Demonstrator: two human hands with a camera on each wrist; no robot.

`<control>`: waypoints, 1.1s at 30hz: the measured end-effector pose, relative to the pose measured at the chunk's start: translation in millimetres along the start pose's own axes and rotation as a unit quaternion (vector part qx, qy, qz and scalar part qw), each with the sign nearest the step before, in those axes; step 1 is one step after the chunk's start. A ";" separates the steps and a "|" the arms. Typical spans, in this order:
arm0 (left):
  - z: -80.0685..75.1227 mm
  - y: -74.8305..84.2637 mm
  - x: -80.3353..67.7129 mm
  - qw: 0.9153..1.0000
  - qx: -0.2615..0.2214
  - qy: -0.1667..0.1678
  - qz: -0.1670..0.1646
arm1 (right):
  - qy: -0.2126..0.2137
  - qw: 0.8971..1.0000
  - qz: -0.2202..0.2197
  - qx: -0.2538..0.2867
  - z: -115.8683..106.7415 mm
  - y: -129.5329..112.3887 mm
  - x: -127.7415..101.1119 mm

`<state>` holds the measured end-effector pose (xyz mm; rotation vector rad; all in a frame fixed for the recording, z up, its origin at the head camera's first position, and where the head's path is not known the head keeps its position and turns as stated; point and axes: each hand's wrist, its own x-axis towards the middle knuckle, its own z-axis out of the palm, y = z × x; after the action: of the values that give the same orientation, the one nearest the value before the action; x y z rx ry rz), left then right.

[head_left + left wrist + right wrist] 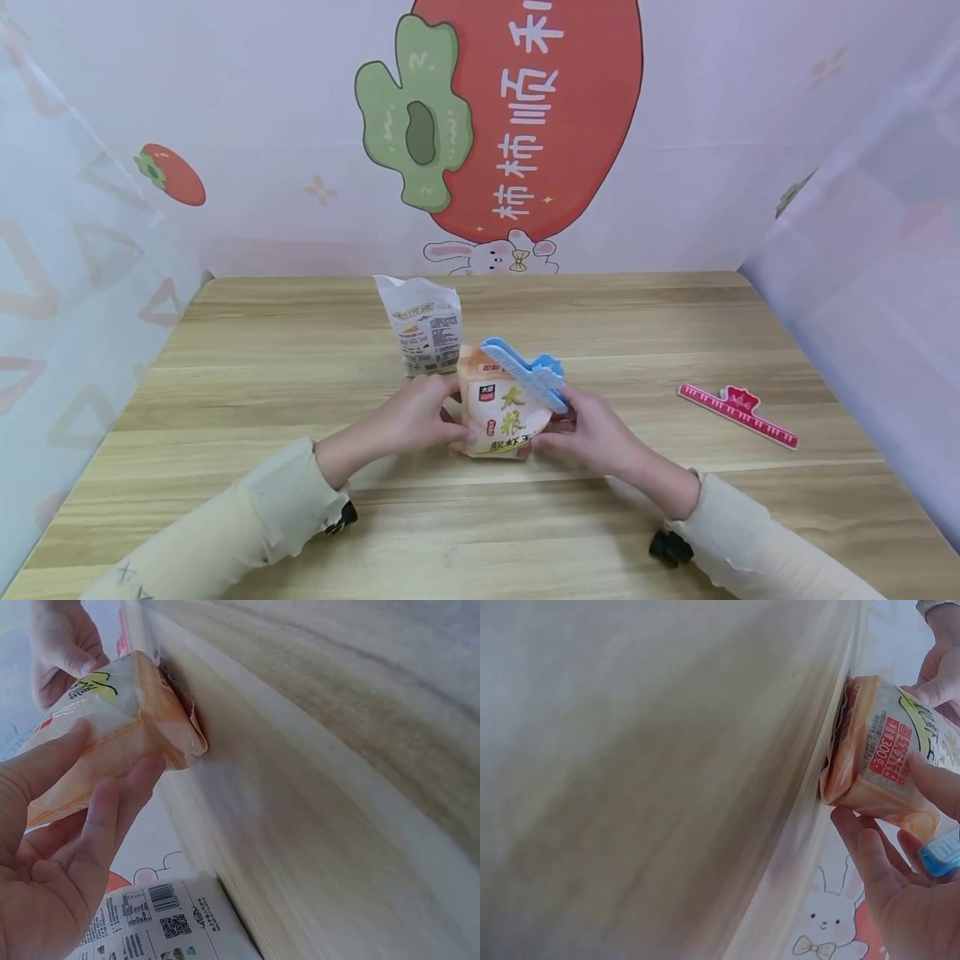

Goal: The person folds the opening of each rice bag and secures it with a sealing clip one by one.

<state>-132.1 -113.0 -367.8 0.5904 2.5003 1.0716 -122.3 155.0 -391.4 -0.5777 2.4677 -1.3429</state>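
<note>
An orange and white snack bag (497,410) stands upright on the wooden table (300,367), with a blue clip (527,373) clamped slantwise across its top. My left hand (456,423) grips the bag's left side, thumb in front and fingers behind. My right hand (557,430) holds the lower right side, just under the clip's end. In the left wrist view my left hand (105,774) wraps the bag (120,712). In the right wrist view my right hand (882,801) pinches the bag (881,746), the blue clip (941,859) showing beside my palm.
A white printed bag (422,323) stands just behind the orange one; the white bag (161,924) also shows in the left wrist view. A red ruler-shaped clip (738,413) lies on the table to the right. Decorated panels wall the table on three sides.
</note>
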 end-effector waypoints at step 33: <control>5.1 12.4 34.3 0.999 0.038 0.020 0.020 | 0.025 0.999 0.017 -0.029 -26.5 13.9 5.4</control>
<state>-155.9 -85.0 -367.3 0.6487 2.5839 1.0154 -141.1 178.9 -389.3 -0.5194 2.5519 -1.2932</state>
